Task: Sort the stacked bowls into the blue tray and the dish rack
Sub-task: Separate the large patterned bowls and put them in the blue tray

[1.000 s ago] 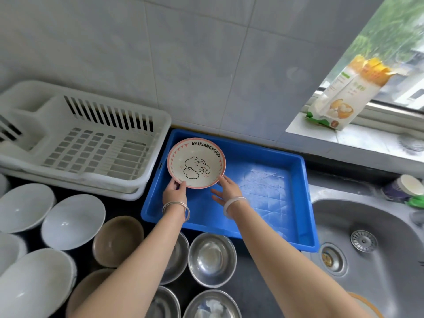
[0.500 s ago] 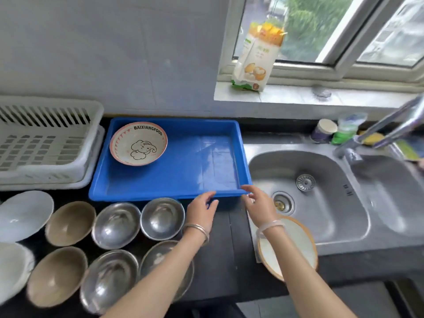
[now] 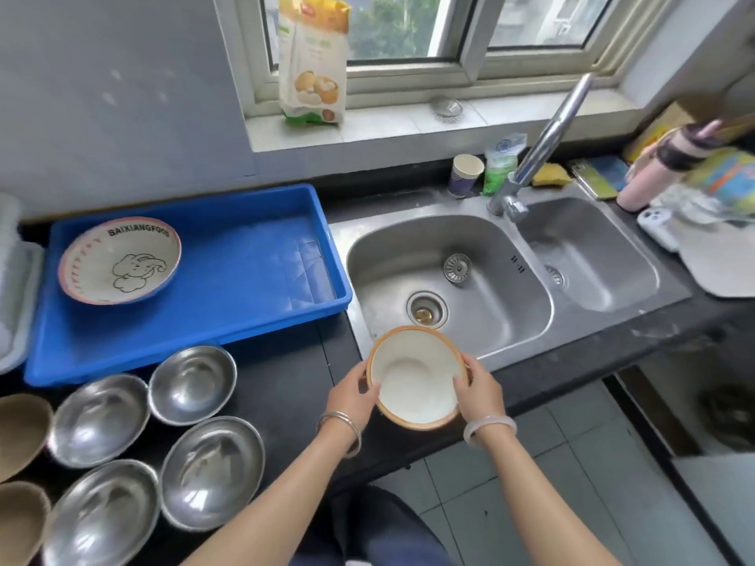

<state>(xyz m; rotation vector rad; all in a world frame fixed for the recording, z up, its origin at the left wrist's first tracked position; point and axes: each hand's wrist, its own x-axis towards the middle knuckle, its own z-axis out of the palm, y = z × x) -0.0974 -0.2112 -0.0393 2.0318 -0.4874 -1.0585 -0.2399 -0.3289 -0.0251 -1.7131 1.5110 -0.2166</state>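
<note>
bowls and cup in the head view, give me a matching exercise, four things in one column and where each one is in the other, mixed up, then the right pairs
Things
1. elephant bowl
2. orange-rimmed bowl
3. paper cup
4. flour bag

Places
A. on the window sill
B. held between left hand and right hand
C. in the blue tray
D. behind the sink, left of the tap

Pairs: 1-C, 2-B, 3-D, 4-A
</note>
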